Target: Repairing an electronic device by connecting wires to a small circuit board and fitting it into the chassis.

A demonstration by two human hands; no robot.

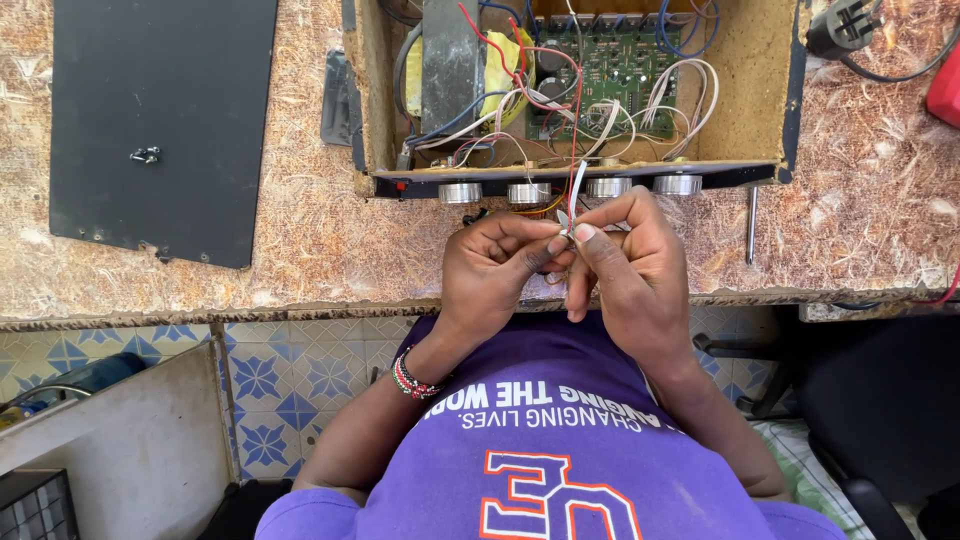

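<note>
The person is wearing a purple short-sleeved T-shirt [560, 470] with white lettering and orange-outlined numerals; a red, white and black beaded bracelet [412, 378] is circling the left wrist, just beside the shirt.

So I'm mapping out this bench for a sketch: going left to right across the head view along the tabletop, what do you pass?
Black flat panel → open wooden case with a green circuit board and wires inside → metal rod lying on the table → black plug → red object at the right edge.
</note>
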